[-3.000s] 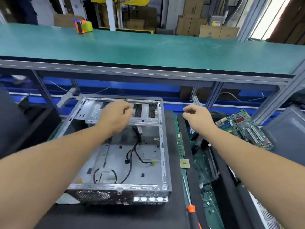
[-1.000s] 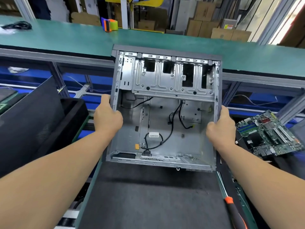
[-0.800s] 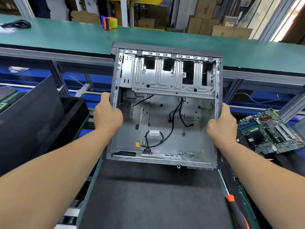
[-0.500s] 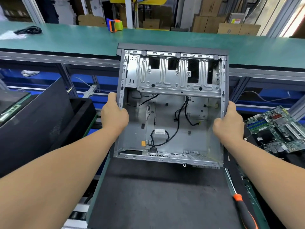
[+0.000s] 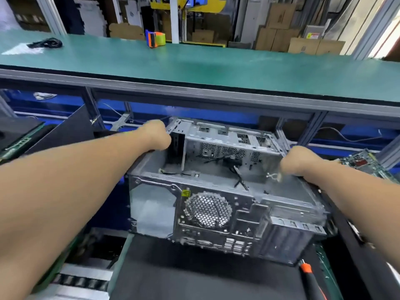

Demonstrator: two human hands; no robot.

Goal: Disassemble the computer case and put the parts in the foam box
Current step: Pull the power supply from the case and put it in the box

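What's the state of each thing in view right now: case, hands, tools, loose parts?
computer case: stripped, open side up, rear panel toward camera, held off the mat
left hand: grips the case's left edge
right hand: grips the case's right edge
screwdriver: lying on the mat, untouched
motherboard: out of the case, lying at right
tape dispenser: standing on the green bench

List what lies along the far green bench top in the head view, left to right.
Black cable → orange and green tape dispenser. Behind the bench's right part, cardboard boxes.
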